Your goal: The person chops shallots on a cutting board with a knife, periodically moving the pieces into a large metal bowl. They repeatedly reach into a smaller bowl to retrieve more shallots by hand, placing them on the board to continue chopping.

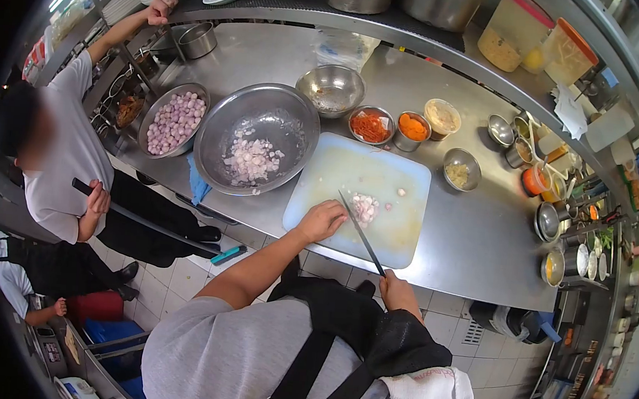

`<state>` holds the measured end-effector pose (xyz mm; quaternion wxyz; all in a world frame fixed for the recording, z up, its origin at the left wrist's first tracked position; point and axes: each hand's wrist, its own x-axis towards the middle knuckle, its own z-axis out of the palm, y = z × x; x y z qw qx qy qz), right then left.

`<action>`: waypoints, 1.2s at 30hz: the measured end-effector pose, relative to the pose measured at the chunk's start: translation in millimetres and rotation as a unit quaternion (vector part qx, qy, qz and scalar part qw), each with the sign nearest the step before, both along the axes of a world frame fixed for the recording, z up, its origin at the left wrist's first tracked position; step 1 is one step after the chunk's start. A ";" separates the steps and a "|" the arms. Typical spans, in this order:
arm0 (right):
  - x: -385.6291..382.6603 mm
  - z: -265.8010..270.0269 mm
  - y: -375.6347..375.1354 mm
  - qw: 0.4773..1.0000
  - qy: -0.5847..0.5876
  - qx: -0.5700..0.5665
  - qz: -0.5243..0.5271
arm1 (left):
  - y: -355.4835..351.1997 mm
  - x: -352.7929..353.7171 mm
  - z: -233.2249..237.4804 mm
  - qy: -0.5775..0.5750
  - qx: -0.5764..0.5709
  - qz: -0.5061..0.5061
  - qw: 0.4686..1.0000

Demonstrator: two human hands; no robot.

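Observation:
A pale cutting board point(314, 176) lies on the steel counter in front of me. My right hand point(401, 291) is closed around the handle of a knife point(362, 235), whose blade slants up and left across the board. My left hand point(323, 221) rests on the board's left part, just left of the blade, fingers curled together; whatever is under the fingertips is hidden. Chopped shallots point(364, 210) are heaped right of the blade, with a few small pieces farther right. Left of the board, a large steel bowl point(215, 142) holds more chopped shallots point(252, 160).
A bowl of whole peeled shallots point(177, 122) stands far left. Behind the board are a steel bowl point(331, 88), shredded orange food point(370, 125), an orange-filled cup point(413, 127) and a lidded tub point(442, 118). A co-worker point(77, 135) holding a long handle stands at left.

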<state>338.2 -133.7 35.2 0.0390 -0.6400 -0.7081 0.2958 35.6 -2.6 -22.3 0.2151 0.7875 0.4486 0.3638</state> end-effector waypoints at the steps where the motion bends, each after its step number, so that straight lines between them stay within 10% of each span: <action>1: -1.3 7.5 -2.2 1.000 0.001 0.000 0.002 | 2.2 -1.7 1.4 0.001 0.000 0.002 1.000; 36: 4.0 -32.1 14.4 0.994 0.108 -0.004 -0.026 | 13.3 5.8 6.8 0.132 -0.087 0.010 0.987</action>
